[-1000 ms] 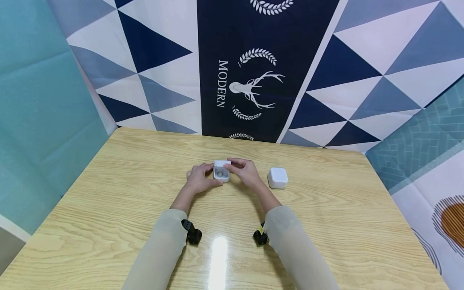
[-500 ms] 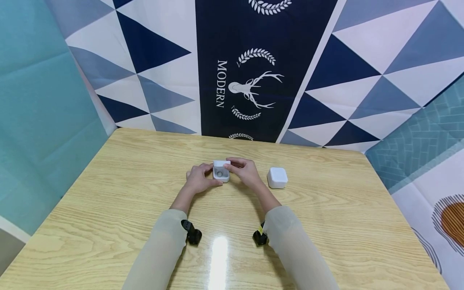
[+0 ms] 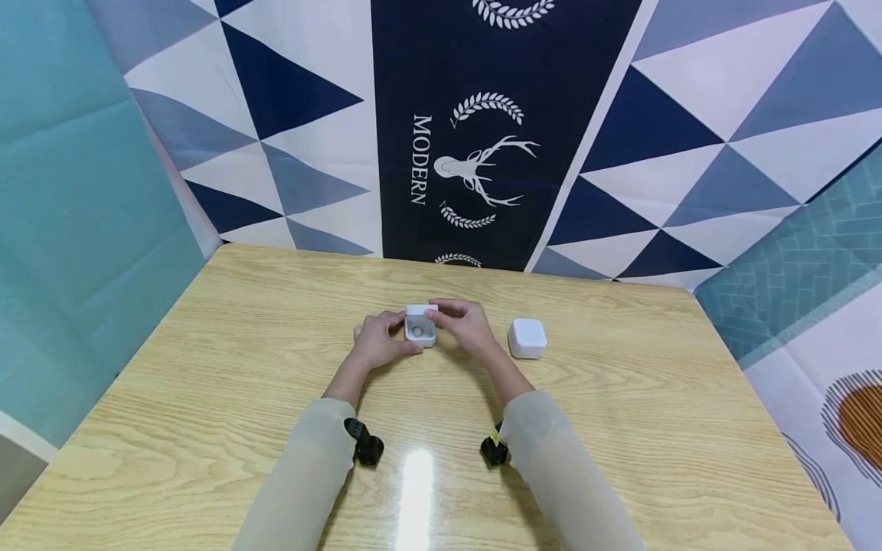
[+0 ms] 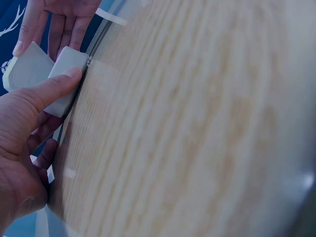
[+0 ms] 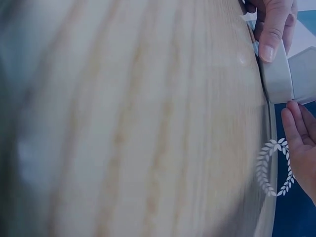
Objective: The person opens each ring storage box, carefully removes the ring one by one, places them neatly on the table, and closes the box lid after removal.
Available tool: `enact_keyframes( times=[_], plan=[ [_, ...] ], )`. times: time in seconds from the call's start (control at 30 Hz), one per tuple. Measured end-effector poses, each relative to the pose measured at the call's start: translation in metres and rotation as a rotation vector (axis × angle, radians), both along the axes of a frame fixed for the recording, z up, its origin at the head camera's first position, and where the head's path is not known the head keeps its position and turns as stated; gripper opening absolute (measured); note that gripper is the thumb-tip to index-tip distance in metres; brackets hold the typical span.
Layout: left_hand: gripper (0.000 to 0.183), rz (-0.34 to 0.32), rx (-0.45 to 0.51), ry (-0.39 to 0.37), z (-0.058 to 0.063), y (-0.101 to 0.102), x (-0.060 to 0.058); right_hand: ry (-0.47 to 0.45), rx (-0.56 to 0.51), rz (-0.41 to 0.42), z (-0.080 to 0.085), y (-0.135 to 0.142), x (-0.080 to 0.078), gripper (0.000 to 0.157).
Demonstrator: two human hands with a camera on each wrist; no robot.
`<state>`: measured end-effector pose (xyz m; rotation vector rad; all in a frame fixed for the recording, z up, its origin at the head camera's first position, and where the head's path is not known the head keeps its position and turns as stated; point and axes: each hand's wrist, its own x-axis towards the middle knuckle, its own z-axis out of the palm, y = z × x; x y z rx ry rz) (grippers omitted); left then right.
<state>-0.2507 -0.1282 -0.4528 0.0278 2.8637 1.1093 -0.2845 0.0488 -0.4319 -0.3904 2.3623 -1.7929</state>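
A small white hinged box (image 3: 429, 341) sits on the table with its lid (image 3: 416, 309) raised at the back. A small round, ring-like thing (image 3: 417, 331) lies inside; its kind is too small to tell. My left hand (image 3: 377, 339) grips the base from the left, its thumb on the front wall in the left wrist view. My right hand (image 3: 470, 325) holds the lid at its right side, thumb on the edge and fingers behind. In the right wrist view the lid (image 5: 303, 74) stands at an angle to the base (image 5: 277, 81).
A second white box (image 3: 528, 337), closed and rounded at the corners, stands right of my right wrist. The wooden table (image 3: 276, 321) ends at a patterned cloth backdrop (image 3: 310, 153). Black cameras (image 3: 368, 448) sit on both wrists.
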Motion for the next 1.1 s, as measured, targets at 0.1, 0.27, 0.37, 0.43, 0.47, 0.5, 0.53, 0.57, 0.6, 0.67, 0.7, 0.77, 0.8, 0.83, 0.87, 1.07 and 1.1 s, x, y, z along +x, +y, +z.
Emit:
enact_keyframes(
  times=[0.1, 0.27, 0.37, 0.43, 0.47, 0.5, 0.53, 0.57, 0.6, 0.67, 0.7, 0.77, 0.8, 0.83, 0.87, 1.07, 1.1],
  plan=[
    [0.075, -0.001, 0.003, 0.001, 0.0003, -0.0002, -0.0001, 0.022, 0.01, -0.013, -0.0066, 0.0002, -0.005, 0.036],
    [0.074, -0.002, 0.01, 0.003, -0.0001, -0.0004, 0.0, 0.009, 0.002, -0.025, -0.0064, 0.0, -0.0055, 0.037],
    [0.074, -0.002, 0.01, 0.002, -0.0006, -0.0002, -0.0004, -0.008, -0.01, -0.029, -0.0059, -0.0003, -0.006, 0.038],
    [0.075, -0.003, 0.008, 0.002, -0.0008, 0.0, -0.0006, -0.012, -0.015, -0.033, -0.0053, -0.0006, -0.0063, 0.038],
    [0.075, -0.003, 0.006, 0.0, -0.0009, 0.0001, -0.0007, -0.014, -0.018, -0.036, -0.0049, -0.0009, -0.0064, 0.039],
    [0.075, -0.002, 0.004, 0.0, -0.0009, 0.0002, -0.0007, -0.015, -0.025, -0.038, -0.0046, -0.0012, -0.0065, 0.039],
    [0.075, -0.001, 0.004, 0.001, -0.0008, 0.0003, -0.0007, -0.012, -0.026, -0.042, -0.0043, -0.0013, -0.0068, 0.038],
    [0.075, -0.001, 0.002, 0.002, -0.0006, 0.0003, -0.0007, -0.011, -0.032, -0.046, -0.0043, -0.0016, -0.0071, 0.038],
    [0.075, 0.0, 0.0, 0.002, -0.0004, 0.0004, -0.0006, -0.012, -0.037, -0.048, -0.0041, -0.0019, -0.0073, 0.037],
    [0.074, 0.001, 0.0, 0.001, 0.0001, 0.0004, -0.0004, -0.015, -0.044, -0.052, -0.004, -0.0023, -0.0079, 0.037],
    [0.074, 0.002, 0.001, 0.001, 0.0002, 0.0004, -0.0003, -0.019, -0.048, -0.053, -0.004, -0.0024, -0.0082, 0.037],
    [0.074, 0.004, 0.003, 0.0, 0.0004, 0.0003, -0.0003, -0.026, -0.055, -0.053, -0.004, -0.0028, -0.0085, 0.037],
    [0.074, 0.006, 0.003, -0.001, 0.0004, 0.0002, -0.0002, -0.029, -0.059, -0.052, -0.0038, -0.0031, -0.0085, 0.037],
    [0.074, 0.007, 0.003, 0.0, 0.0004, 0.0002, -0.0003, -0.032, -0.062, -0.052, -0.0036, -0.0032, -0.0085, 0.036],
    [0.074, 0.007, 0.002, 0.002, 0.0005, 0.0002, -0.0001, -0.034, -0.069, -0.051, -0.0035, -0.0034, -0.0084, 0.036],
    [0.074, 0.006, -0.011, 0.003, 0.002, 0.0, 0.0004, -0.028, -0.068, -0.054, -0.0015, -0.0043, -0.0075, 0.035],
    [0.074, 0.006, -0.013, 0.0, 0.0022, 0.0, 0.0003, -0.03, -0.066, -0.055, -0.001, -0.0043, -0.0074, 0.035]
  ],
)
